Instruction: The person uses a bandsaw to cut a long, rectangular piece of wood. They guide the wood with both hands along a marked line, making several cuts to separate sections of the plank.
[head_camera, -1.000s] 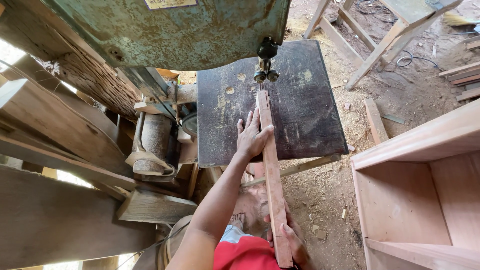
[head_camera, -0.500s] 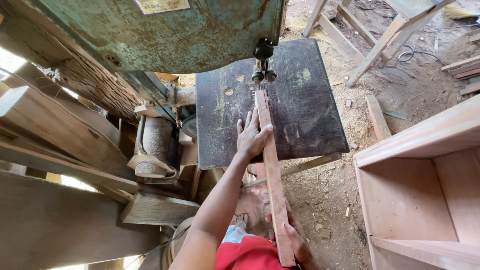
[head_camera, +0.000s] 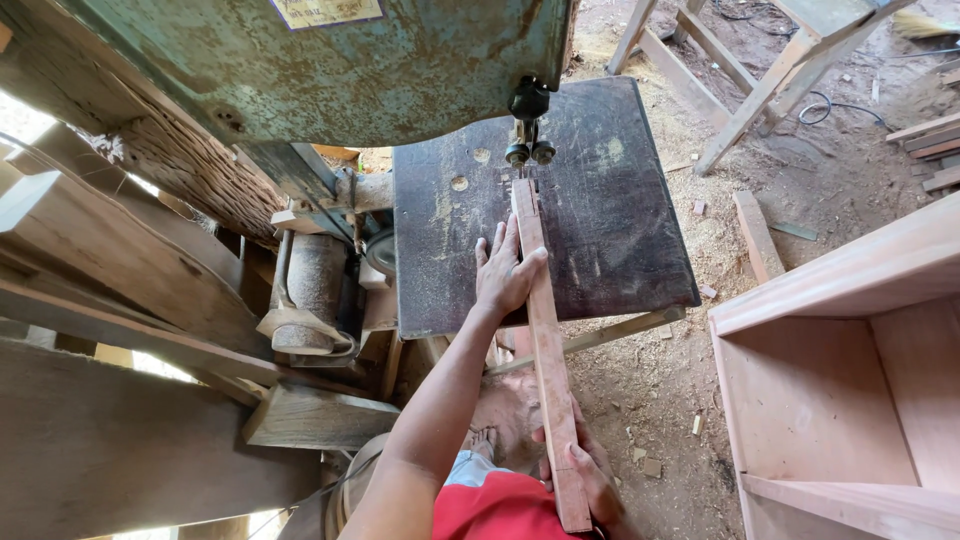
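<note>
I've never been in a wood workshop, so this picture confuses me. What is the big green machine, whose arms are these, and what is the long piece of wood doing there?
The view comes from a camera worn on the person's head, looking down, so both arms are their own. The green machine is a saw with a thin upright blade; its blade guide hangs over a dark metal table. A long narrow wooden strip lies on that table, its far end at the blade. The left hand lies flat against the strip's side on the table. The right hand grips the near end. Sawdust covers the ground, and a wooden cabinet stands at right.
</note>
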